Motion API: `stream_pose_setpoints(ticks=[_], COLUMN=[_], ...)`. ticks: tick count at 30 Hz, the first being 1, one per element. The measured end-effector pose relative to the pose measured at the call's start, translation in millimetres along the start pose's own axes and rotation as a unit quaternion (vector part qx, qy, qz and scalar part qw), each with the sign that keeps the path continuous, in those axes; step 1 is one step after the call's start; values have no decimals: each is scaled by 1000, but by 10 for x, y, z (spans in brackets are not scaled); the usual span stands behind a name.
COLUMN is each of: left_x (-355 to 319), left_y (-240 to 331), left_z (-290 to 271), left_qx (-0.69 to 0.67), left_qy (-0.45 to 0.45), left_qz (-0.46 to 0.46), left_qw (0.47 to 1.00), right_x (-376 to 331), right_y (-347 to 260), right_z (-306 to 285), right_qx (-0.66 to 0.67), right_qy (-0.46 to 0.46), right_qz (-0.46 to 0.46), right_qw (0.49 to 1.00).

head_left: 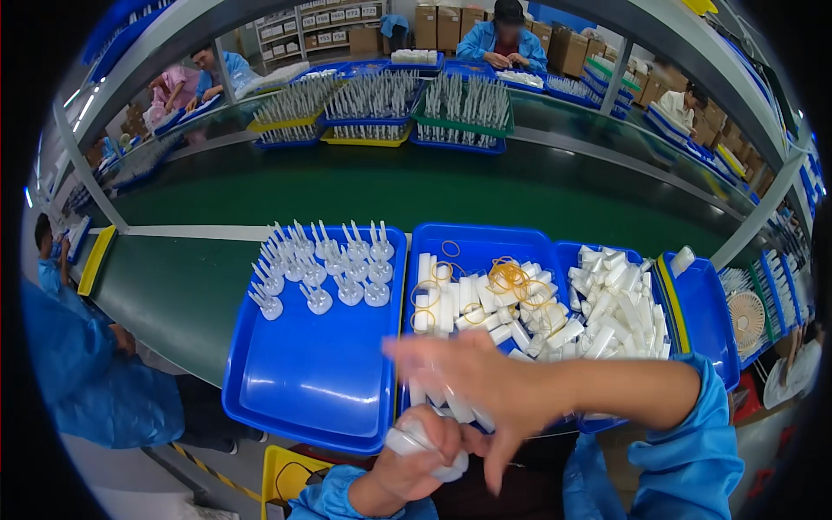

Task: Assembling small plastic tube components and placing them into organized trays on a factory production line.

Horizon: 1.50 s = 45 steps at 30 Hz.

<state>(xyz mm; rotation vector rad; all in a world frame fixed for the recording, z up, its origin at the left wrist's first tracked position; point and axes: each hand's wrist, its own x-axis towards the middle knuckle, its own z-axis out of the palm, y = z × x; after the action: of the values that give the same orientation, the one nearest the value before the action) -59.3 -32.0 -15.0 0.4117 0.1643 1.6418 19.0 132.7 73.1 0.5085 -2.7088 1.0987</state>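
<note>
Near the front edge of the trays, my left hand (416, 464) is closed around a bundle of white plastic pieces (406, 440). Their exact shape is partly hidden by my fingers. My right hand (490, 377) reaches across just above it, blurred by motion, with fingers stretched to the left and the thumb apart. Nothing shows in that hand. Behind it, a blue tray (481, 234) holds white blocky pieces (442, 303) and yellow rubber bands (511, 277). In the left blue tray (316, 390), several white pronged parts (316, 299) stand on round bases toward the back.
To the right, another blue tray is heaped with white pieces (615, 303); stacked blue trays (706, 299) stand beyond. A green conveyor (364, 186) runs across behind. Trays of upright clear parts (464, 104) line the far shelf. Co-workers (503, 43) sit opposite; another person (104, 364) is at left.
</note>
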Motion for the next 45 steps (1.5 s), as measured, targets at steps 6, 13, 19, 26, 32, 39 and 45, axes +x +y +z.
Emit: stream_pose_setpoints(ticks=[6, 13, 19, 26, 32, 39, 45], left_x=[-7, 26, 52, 99, 106, 6, 104], left_y=[110, 137, 168, 131, 52, 219, -188], left_z=[36, 65, 123, 10, 154, 415, 153], left_qx=[58, 66, 143, 183, 96, 72, 495], left_qy=[69, 88, 121, 126, -25, -232, -58], left_qz=[2, 23, 12, 84, 13, -172, 95], left_qw=[996, 994, 982, 971, 995, 955, 862], right_x=[267, 411, 334, -28, -327, -847, -849], right_y=[974, 1315, 1094, 157, -467, -509, -793], right_z=[-7, 309, 77, -193, 16, -161, -116], right_qx=[-238, -317, -170, 325, 431, 258, 436], right_qy=[104, 133, 141, 173, 178, 24, 203], right_qz=[260, 255, 312, 335, 322, 250, 204], right_qw=[930, 904, 924, 867, 824, 933, 853])
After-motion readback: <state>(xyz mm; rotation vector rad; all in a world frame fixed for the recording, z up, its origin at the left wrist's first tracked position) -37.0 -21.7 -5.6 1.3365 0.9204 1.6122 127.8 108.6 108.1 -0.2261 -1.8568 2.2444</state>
